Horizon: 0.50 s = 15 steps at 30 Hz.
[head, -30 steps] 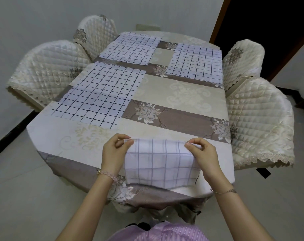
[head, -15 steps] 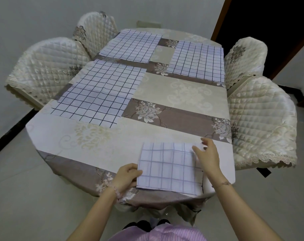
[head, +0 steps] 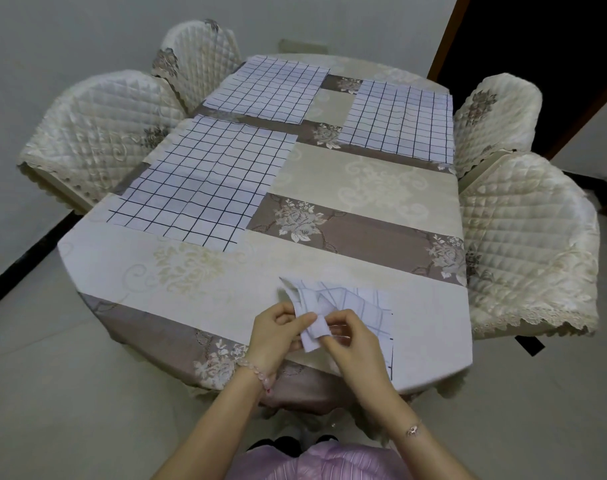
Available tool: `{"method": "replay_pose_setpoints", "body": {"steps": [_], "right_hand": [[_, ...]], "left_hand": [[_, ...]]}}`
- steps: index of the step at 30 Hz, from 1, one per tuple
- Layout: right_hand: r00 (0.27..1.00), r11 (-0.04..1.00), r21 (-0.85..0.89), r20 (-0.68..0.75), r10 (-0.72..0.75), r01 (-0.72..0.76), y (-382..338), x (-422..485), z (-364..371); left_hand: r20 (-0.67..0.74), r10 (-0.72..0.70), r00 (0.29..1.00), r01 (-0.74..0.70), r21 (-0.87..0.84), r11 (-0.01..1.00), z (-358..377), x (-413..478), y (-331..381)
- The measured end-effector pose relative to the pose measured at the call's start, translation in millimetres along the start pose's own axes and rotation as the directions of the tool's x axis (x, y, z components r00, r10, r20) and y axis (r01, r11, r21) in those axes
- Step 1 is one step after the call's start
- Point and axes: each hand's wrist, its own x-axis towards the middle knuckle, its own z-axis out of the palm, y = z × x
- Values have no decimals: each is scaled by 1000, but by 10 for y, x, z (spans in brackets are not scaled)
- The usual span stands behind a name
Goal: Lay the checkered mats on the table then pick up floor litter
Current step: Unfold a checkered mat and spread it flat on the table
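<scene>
**My Fingers Pinch the Folded Mat**

My left hand (head: 278, 336) and my right hand (head: 350, 337) are close together at the near edge of the table (head: 205, 282). Both pinch the folded checkered mat (head: 333, 306). My left fingers curl shut on its left side. My right thumb and fingers close on a small white flap of it, which sticks down between my two hands. The rest of this mat fans up and to the right of my fingers, bunched and partly folded. Its right part lies flat on the cloth, just past my right hand.

Three more mats lie open and flat, far beyond my fingertips. The near left mat (head: 205, 181) is up and to the left of my left hand. The far left mat (head: 271, 88) is behind that one. The far right mat (head: 399, 121) is straight past my right hand, at the far end.

I see no box, bin or basket here. The table holds the mats.

My right hand hides part of the mat I hold, so I cannot tell how many folds it has. Four padded chairs stand around the table, two on the left (head: 97, 129) and two on the right (head: 527, 244). The floor (head: 52, 375) near my left arm looks bare. My purple shirt (head: 316, 462) is cut off at the bottom edge.
</scene>
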Motion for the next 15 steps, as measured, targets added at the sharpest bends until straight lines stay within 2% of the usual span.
{"method": "replay_pose_setpoints", "body": {"steps": [3,6,9,12,15], "right_hand": [[998,997,58,-38,-49,51,-62,40,-102],[997,985,156,-49,-65,72,-141,112,-191],[985,978,181,-155,-73,100,-168,255,-380],[970,975,206,-242,-31,82,-171,410,-663],[952,970,235,-306,14,61,-143,550,-946]], "left_hand": [[67,23,998,-19,-50,999,-21,-26,71],[66,65,996,-63,-26,998,-52,-40,175],[54,128,990,-128,8,992,-181,-41,317],[-15,166,986,-165,48,985,-437,-5,485],[-137,207,969,-207,18,978,-720,71,615]]}}
